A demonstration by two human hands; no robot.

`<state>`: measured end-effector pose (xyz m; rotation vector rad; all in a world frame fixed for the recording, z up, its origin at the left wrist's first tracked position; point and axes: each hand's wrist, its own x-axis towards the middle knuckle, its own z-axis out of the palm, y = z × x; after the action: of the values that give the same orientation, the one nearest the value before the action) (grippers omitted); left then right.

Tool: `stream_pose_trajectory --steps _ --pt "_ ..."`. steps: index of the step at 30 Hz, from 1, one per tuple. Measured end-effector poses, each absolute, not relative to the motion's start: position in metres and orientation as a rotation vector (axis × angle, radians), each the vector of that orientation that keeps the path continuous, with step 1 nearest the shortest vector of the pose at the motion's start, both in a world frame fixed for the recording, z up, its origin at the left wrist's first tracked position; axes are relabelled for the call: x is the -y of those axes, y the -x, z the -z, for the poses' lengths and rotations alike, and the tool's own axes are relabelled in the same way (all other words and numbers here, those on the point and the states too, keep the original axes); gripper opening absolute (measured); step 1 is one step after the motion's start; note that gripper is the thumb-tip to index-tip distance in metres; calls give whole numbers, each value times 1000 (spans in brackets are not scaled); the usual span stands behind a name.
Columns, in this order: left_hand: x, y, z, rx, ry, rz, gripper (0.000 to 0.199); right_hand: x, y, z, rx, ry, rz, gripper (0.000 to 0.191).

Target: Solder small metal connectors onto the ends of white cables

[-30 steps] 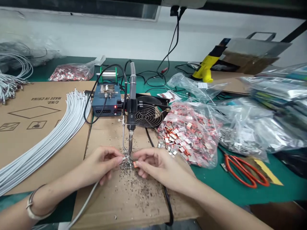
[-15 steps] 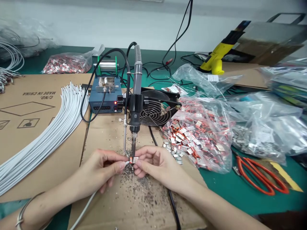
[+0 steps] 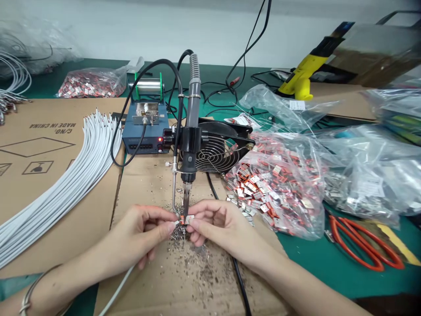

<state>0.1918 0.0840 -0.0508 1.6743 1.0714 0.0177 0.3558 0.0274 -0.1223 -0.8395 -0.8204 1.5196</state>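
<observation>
The left hand [image 3: 143, 235] pinches the end of a white cable [image 3: 120, 287]; its grip is narrow, thumb and forefinger closed on it, and the cable hangs down toward the near edge of the cardboard [image 3: 138, 188]. The right hand [image 3: 220, 226] has a small orange and silver connector [image 3: 190, 219] between thumb and forefinger, its grip narrow too. The connector sits between the two hands, its orange side toward the cable end, right under the iron [image 3: 190, 153]. The iron's tip [image 3: 186, 204] reaches down to the connector; whether they touch is too small to tell. A thin metal tube [image 3: 174, 188] runs down beside the iron and bends toward the same spot. Metal crumbs [image 3: 204, 272] lie scattered over the cardboard beneath and in front of the hands.

Behind the iron stand a fan [image 3: 217, 153] and, to the left, a blue box [image 3: 141, 140] with a red light lit; a spool [image 3: 148, 85] of silver wire is at the box's back. A bundle of white cables [image 3: 72, 180] lies on the left. To the right, a clear bag [image 3: 279, 188] of connectors rests on the green worktop [image 3: 315, 267], with orange-handled scissors [image 3: 365, 250] beyond it and a yellow tool [image 3: 301, 74] farther back.
</observation>
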Motion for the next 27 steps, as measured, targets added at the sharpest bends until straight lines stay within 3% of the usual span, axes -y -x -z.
stream_pose_trajectory --steps 27 --pt "-88 -190 50 -1014 -1540 5 45 -23 -363 119 903 821 -1468 19"
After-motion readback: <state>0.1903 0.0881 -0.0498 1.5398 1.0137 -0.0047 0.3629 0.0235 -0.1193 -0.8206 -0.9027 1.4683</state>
